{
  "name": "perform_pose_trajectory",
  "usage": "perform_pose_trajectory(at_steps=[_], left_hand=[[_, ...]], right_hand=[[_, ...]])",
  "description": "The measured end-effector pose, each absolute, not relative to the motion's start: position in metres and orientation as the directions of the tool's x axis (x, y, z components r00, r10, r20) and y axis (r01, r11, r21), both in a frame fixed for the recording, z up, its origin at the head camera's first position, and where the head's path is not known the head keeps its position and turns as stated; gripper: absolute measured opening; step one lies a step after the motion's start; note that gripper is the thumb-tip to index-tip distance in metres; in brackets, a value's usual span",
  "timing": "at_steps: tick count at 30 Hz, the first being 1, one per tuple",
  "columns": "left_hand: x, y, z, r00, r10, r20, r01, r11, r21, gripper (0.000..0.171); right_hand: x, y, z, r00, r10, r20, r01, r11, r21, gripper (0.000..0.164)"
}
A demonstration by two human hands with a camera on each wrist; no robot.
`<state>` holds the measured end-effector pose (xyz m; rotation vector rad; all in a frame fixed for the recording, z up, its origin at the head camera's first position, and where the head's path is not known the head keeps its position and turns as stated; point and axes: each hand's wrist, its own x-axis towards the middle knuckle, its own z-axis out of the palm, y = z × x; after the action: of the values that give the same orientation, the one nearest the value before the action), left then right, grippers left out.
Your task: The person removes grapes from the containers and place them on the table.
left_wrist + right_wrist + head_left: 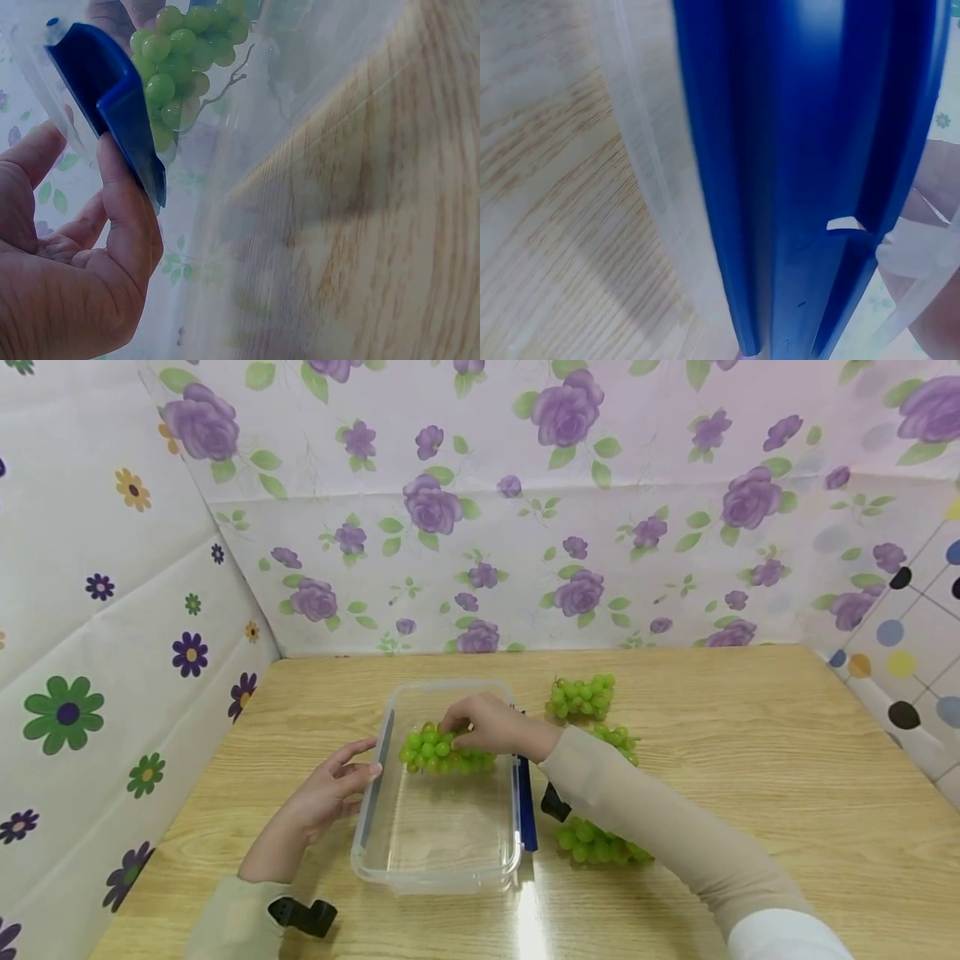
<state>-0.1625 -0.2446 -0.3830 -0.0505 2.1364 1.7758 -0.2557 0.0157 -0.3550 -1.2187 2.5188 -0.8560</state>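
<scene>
A clear plastic container [438, 878] sits lidless on the table, blue latch flaps hanging at its sides. Inside it, toward the far end, is a bunch of green grapes [427, 747], its stem showing through the wall in the left wrist view. My right hand [483, 723] reaches over the right rim and pinches the bunch from above, its fingertips partly hidden among the grapes. At the left rim, my left hand [330, 793] touches the container with loosely bent fingers, one of them against a blue latch flap [112, 90].
To the right of the container lie more green grape bunches: one at the back [581, 697], another partly behind my right forearm [617, 739], and a nearer one [596, 843]. The wooden table [750, 735] meets flowered cloth walls at the back and left.
</scene>
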Motion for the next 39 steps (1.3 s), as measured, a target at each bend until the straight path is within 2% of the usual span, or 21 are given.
perform_pose_trajectory(at_steps=[25, 39], left_hand=[[-0.164, -0.243, -0.383, -0.933, 0.183, -0.310, -0.267, 0.224, 0.937, 0.067], [-0.163, -0.246, -0.385, -0.931, 0.193, -0.308, -0.265, 0.221, 0.939, 0.066]], right_hand=[[-0.238, 0.029, -0.338, -0.674, -0.714, 0.188, -0.615, 0.401, -0.679, 0.021], [-0.232, 0.040, -0.325, -0.686, -0.681, 0.257, -0.635, 0.387, -0.669, 0.022]])
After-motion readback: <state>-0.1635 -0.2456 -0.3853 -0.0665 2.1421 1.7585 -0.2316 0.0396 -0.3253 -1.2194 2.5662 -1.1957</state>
